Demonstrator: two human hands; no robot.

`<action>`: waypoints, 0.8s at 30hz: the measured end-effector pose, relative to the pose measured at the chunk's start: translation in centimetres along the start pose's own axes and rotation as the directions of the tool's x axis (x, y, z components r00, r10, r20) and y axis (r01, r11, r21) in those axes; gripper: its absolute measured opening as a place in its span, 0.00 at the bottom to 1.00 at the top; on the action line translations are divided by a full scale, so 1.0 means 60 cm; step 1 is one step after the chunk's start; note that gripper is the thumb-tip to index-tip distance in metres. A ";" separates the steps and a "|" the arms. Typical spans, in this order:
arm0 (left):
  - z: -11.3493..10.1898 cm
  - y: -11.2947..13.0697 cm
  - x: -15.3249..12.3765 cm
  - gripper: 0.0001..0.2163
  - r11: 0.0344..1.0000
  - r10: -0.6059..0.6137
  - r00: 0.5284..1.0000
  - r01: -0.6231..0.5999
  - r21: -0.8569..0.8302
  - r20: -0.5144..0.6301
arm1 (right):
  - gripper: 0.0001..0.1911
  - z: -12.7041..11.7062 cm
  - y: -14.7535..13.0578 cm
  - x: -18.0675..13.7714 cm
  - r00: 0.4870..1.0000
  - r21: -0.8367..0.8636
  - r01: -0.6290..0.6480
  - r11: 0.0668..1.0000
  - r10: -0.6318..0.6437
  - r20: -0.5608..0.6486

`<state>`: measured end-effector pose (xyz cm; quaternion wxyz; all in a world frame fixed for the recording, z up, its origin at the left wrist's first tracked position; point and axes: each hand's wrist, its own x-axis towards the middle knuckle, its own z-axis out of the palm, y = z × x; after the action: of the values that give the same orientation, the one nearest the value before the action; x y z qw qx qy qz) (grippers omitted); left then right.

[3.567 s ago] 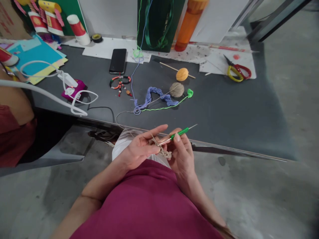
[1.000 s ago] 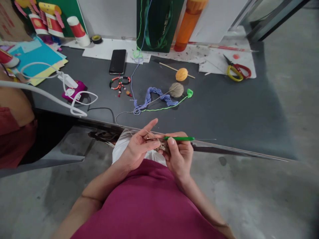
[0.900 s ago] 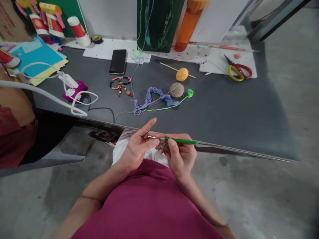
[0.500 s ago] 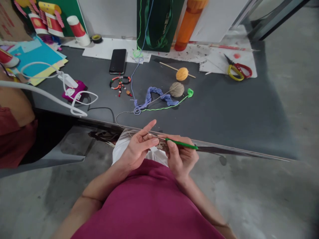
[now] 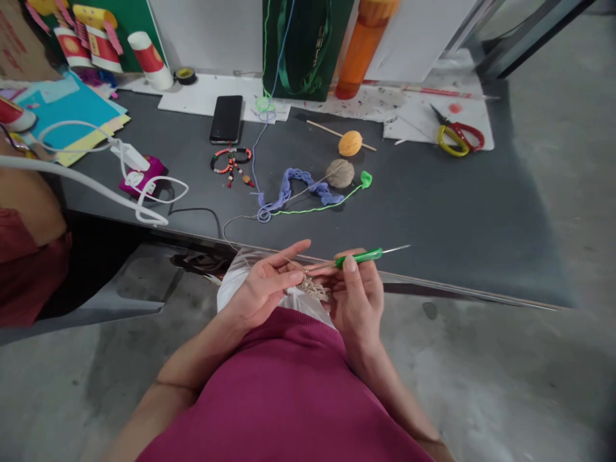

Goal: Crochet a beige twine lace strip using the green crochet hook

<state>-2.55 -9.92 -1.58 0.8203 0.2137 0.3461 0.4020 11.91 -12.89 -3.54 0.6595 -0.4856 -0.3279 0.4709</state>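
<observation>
Between thumb and fingers, my left hand (image 5: 262,285) pinches a small beige crochet piece (image 5: 315,290), its index finger stretched out with yarn running over it. My right hand (image 5: 360,298) grips a crochet hook (image 5: 363,256) by its green handle; a thin metal end points out to the upper right. The hook's other end reaches toward the crochet piece, partly behind my fingers. Both hands are above my lap at the table's front edge. From a beige yarn ball (image 5: 341,173) on the table, a strand runs down toward my left hand.
Blue-purple crochet work (image 5: 298,176), a green yarn end (image 5: 366,179), an orange yarn ball (image 5: 350,143) on a stick, a beaded bracelet (image 5: 231,160), a phone (image 5: 226,119) and scissors (image 5: 457,136) lie on the table. An orange bottle (image 5: 366,51) stands behind. Another person's arm (image 5: 29,192) is at left.
My right hand has shifted and turned the hook: the green handle now tilts up to the right, with a metal end showing beyond it. More of the beige crochet piece shows. My left hand stays nearly in place.
</observation>
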 end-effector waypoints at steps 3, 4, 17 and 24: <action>0.006 -0.002 0.001 0.25 1.000 0.028 0.999 -0.028 -0.014 0.018 | 0.13 0.005 0.005 -0.002 1.000 0.039 0.008 0.999 -0.009 0.030; 0.007 -0.004 0.001 0.25 0.999 0.048 0.999 -0.047 -0.014 0.020 | 0.12 0.008 0.005 -0.004 0.998 0.025 0.041 0.999 -0.042 0.041; 0.008 -0.012 0.004 0.30 0.990 0.141 0.988 -0.142 -0.012 -0.066 | 0.10 -0.001 0.010 -0.006 0.826 -0.290 0.563 0.774 -0.538 0.168; 0.006 -0.007 0.004 0.29 0.991 0.128 0.985 -0.130 -0.016 -0.112 | 0.06 0.009 -0.011 -0.013 0.899 -0.352 0.414 0.839 -0.437 0.015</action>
<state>-1.94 -9.99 -1.70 0.7745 0.2036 0.3719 0.4694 11.36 -13.52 -2.72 0.6620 -0.5241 -0.4833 0.2312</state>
